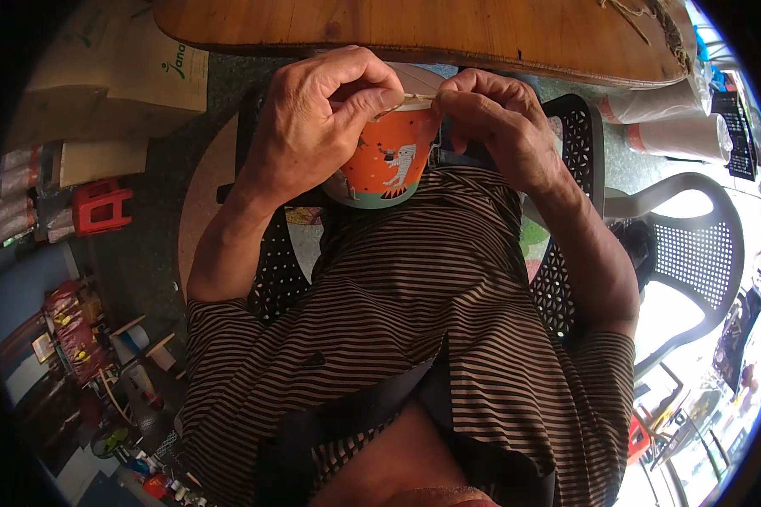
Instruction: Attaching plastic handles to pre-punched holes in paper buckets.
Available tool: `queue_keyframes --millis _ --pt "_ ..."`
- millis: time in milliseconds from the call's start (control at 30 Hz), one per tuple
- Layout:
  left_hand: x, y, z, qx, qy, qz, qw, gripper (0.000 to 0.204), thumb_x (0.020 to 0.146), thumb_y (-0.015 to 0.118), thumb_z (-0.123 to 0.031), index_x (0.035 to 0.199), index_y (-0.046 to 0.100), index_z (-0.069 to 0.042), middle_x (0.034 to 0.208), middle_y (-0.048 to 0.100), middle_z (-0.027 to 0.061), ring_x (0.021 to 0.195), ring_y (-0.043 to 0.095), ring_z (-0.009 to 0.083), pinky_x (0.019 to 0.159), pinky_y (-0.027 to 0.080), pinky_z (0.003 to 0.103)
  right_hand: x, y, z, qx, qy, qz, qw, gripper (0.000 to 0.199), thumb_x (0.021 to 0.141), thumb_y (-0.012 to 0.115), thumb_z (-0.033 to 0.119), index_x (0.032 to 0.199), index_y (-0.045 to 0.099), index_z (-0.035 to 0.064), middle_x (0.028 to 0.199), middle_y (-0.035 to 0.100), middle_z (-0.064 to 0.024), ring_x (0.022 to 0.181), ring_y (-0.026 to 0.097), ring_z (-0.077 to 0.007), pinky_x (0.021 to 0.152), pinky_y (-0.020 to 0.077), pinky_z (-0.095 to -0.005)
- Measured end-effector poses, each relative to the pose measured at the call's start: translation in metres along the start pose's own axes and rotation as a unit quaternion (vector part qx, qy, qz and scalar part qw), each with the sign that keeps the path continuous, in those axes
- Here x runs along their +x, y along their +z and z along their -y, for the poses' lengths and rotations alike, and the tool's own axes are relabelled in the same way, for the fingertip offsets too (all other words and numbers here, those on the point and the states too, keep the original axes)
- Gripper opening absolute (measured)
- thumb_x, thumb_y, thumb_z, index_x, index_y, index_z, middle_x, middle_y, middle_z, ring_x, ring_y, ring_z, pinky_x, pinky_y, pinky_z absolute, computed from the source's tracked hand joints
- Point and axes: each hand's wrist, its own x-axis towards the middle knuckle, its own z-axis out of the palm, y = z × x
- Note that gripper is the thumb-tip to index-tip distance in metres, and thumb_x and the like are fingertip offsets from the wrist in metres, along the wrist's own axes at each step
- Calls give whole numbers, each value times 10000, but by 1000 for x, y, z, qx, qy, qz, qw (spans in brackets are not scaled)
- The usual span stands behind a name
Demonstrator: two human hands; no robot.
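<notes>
An orange paper bucket (389,160) with a green base and a pale animal print stands at my lap, close below the table edge. Over its rim stretches a short thin tan strand (418,96), which looks like twine. My left hand (313,127) pinches one end between thumb and forefinger, with the wrist beside the bucket's left side. At the other end, my right hand (503,122) is closed in a pinch on the same strand. The two hands are a small gap apart. What lies inside the bucket is hidden from here.
A wooden table (431,38) runs along the far side, with loose twine (672,42) at its right end. Cardboard boxes (93,76) and a red stool (101,207) stand at left. White rolls (681,139) and a grey chair (693,245) are at right.
</notes>
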Motion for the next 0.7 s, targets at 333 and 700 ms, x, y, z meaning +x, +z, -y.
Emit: queue_keyframes --millis 333,700 --pt "1 -3 -2 8 -17 8 1000 58 937 698 -61 916 667 -17 818 687 52 753 664 161 707 528 309 1 2 6 40 12 -22 999 216 1019 643 227 1007 720 26 842 722 -28 672 613 -62 622 503 -232" --pt "0 -6 2 -39 -54 36 997 135 1004 655 -115 976 671 16 855 720 80 762 667 142 712 520 293 7 -7 5 181 15 -13 983 194 1051 535 125 1201 616 32 746 486 47 604 461 -49 581 477 -245"
